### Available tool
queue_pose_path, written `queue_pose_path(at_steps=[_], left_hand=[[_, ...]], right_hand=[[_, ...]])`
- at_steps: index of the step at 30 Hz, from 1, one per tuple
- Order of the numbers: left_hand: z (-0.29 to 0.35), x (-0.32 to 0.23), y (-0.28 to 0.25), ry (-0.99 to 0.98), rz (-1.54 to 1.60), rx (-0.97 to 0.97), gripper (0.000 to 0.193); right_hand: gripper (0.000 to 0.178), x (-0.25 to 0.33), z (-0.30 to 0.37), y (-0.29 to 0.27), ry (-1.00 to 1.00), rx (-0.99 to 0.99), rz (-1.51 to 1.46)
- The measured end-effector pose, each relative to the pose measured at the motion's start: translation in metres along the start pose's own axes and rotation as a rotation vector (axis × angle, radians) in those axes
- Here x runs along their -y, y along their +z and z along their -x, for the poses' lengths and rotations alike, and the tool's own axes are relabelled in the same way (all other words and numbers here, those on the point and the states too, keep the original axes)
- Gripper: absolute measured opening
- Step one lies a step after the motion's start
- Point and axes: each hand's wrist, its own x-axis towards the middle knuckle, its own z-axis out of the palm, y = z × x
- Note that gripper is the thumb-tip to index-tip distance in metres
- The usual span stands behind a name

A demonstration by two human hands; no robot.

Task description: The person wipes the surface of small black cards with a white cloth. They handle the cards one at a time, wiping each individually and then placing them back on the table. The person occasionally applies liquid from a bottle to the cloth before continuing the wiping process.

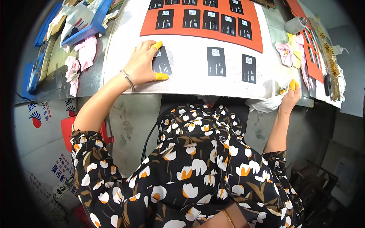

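The left hand (142,64) spans a black printed card (164,62) on the white work surface (182,83), its thumb and index finger, both in yellow finger cots, set against the card's two ends; whether the card is lifted at all cannot be told. A metal bangle (127,80) circles the left wrist. The right hand (291,97), also wearing yellow finger cots, is at the near edge of the table to the right, its fingers together on a bunched white cloth (266,104) that hangs over the edge. Between the hands, two more black cards lie apart from each other, the nearer-to-centre card (216,61) and the right-hand card (249,68), each with a pale square code at its top. Beyond them sits an orange-red mat (257,35) carrying a row of five similar cards, with a further row partly cut off by the upper rim. On the left of the table, a blue bin (83,34) holds a translucent white bottle (80,16), and a crumpled pink cloth (86,51) lies just beside it. On the right, another pink cloth (284,54) touches a yellow cloth (295,42).
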Motion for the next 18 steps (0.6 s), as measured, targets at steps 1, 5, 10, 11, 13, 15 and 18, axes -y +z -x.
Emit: queue_pose_path(at_steps=[1, 5, 10, 11, 13, 15, 18], left_hand=[[0.001, -0.001, -0.002, 0.011, -0.008, 0.002, 0.094], [-0.002, -0.001, -0.001, 0.002, 0.145, -0.048, 0.097], [-0.018, 0.000, -0.007, 0.101, 0.091, -0.111, 0.096], [-0.028, 0.003, -0.014, 0.127, 0.035, -0.144, 0.095], [-0.050, 0.009, -0.030, 0.180, -0.075, -0.210, 0.092], [-0.088, 0.024, -0.049, 0.284, -0.169, -0.386, 0.088], [-0.151, 0.011, -0.091, 0.215, -0.141, -0.435, 0.077]], right_hand=[[0.017, 0.001, 0.000, 0.001, -0.001, -0.002, 0.016], [0.017, 0.000, 0.003, 0.001, 0.058, -0.003, 0.014], [0.017, 0.007, 0.007, 0.001, 0.062, 0.000, 0.020], [0.017, 0.007, 0.007, 0.002, 0.057, 0.000, 0.018], [0.016, 0.008, 0.008, 0.003, 0.065, -0.018, 0.050], [0.015, 0.011, 0.007, 0.006, 0.088, -0.024, 0.042], [0.015, 0.019, 0.008, 0.008, 0.071, -0.012, 0.172]])
